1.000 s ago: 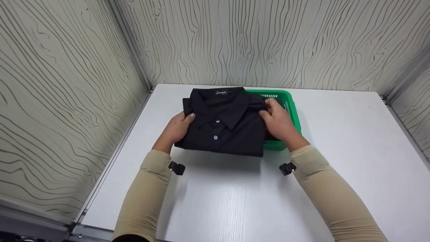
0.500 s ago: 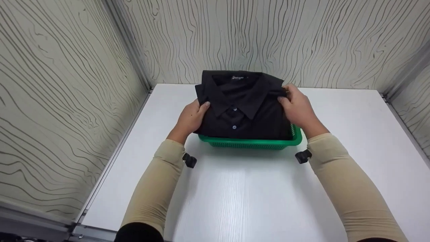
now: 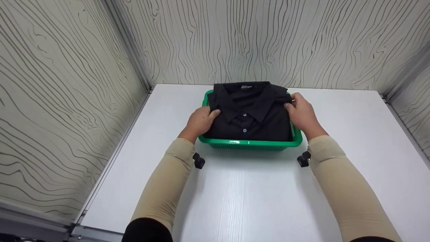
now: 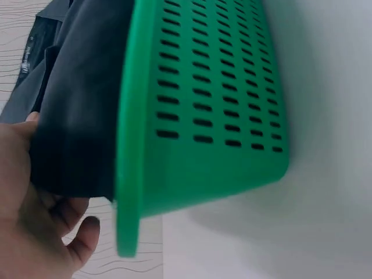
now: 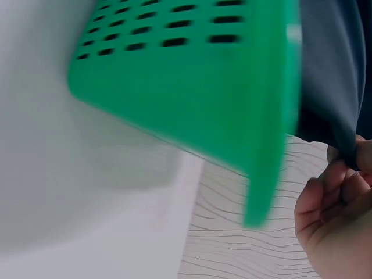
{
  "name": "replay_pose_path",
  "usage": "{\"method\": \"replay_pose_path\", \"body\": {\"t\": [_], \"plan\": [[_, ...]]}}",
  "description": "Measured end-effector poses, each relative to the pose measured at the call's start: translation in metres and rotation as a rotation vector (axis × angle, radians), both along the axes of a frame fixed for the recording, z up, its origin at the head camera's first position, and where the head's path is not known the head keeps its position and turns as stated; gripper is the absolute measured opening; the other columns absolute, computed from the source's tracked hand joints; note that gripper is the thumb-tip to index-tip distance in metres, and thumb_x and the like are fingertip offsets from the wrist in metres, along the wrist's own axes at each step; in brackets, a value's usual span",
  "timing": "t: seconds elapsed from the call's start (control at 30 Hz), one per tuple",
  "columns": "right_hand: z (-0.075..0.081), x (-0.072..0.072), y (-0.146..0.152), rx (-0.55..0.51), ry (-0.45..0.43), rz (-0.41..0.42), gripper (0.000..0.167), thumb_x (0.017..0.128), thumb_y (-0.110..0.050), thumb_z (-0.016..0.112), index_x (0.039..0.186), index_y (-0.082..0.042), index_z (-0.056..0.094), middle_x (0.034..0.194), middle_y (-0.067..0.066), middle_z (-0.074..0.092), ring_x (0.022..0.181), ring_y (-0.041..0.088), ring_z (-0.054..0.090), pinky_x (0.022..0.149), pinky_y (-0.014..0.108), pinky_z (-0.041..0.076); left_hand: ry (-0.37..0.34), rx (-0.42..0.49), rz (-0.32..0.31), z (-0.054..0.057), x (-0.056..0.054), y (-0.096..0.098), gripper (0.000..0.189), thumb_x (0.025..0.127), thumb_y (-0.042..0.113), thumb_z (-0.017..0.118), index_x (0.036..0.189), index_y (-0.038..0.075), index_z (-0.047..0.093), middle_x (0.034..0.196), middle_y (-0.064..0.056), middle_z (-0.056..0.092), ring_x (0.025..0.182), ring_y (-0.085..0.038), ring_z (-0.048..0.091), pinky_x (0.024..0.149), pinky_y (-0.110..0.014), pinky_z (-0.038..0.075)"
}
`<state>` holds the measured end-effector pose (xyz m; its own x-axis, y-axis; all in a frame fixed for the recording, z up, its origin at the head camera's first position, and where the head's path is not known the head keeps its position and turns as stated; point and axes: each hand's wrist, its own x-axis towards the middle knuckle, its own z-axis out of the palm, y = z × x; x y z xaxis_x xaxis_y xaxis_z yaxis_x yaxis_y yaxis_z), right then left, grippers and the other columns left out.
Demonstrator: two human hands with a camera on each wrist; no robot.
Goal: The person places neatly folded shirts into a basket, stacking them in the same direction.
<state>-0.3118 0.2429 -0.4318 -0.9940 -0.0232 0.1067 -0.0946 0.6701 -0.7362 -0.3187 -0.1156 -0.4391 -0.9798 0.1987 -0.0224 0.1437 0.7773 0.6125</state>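
Note:
A folded black collared shirt (image 3: 250,124) with pale buttons lies over the opening of a green perforated basket (image 3: 248,144), collar toward the back wall. My left hand (image 3: 200,121) grips its left side, thumb on top and fingers beneath the cloth. On the opposite side my right hand (image 3: 302,112) pinches the shirt near the shoulder. In the left wrist view the shirt's edge (image 4: 81,128) hangs just inside the basket's rim, with curled fingertips below it. The right wrist view has the cloth (image 5: 331,75) bunched between thumb and fingers.
The basket stands on a white table (image 3: 228,195) near its back edge. Behind rises a wood-grain patterned wall (image 3: 255,43), with another panel (image 3: 60,101) along the left side. A small black device (image 3: 199,161) is strapped at the left wrist.
Both hands have carried the shirt rightward from in front of the basket to over it, then lowered it between the rims. The grips stay the same.

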Motion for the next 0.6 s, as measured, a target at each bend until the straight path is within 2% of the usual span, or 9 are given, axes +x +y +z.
{"method": "replay_pose_path", "body": {"t": [0.1,0.23,0.43,0.6], "plan": [[-0.007,-0.002,-0.003,-0.010,-0.038,-0.034,0.033,0.109,-0.022,0.044,0.136,-0.002,0.045,0.119,0.022,0.060,0.104,0.035,0.058,0.090,0.052,0.044,-0.011,-0.052,0.032,-0.003,0.000,-0.001,0.051,0.107,0.048,0.044,0.127,0.005,0.062,0.122,-0.010,0.064,0.106,-0.024,0.059,0.097,-0.044,0.046],[-0.013,-0.005,-0.009,-0.021,-0.055,-0.059,0.039,0.110,-0.025,0.043,0.142,-0.002,0.042,0.125,0.023,0.058,0.109,0.037,0.056,0.093,0.054,0.045,-0.009,-0.077,0.063,-0.010,-0.001,0.000,0.046,0.107,0.047,0.046,0.119,0.006,0.064,0.112,-0.008,0.065,0.097,-0.022,0.058,0.091,-0.042,0.048],[-0.018,-0.006,-0.012,0.015,-0.016,-0.098,0.040,0.110,-0.023,0.043,0.142,-0.001,0.043,0.129,0.026,0.057,0.114,0.040,0.055,0.098,0.057,0.043,0.062,-0.115,0.091,-0.016,-0.002,0.006,0.042,0.105,0.046,0.051,0.108,0.007,0.067,0.103,-0.010,0.066,0.094,-0.024,0.062,0.083,-0.043,0.050],[-0.020,-0.006,-0.013,0.035,-0.025,-0.126,0.040,0.109,-0.023,0.044,0.143,-0.001,0.043,0.124,0.024,0.057,0.110,0.039,0.055,0.096,0.056,0.043,0.100,-0.156,0.130,-0.020,-0.004,0.013,0.041,0.104,0.045,0.054,0.112,0.008,0.069,0.103,-0.009,0.068,0.095,-0.024,0.064,0.083,-0.043,0.051]]}}
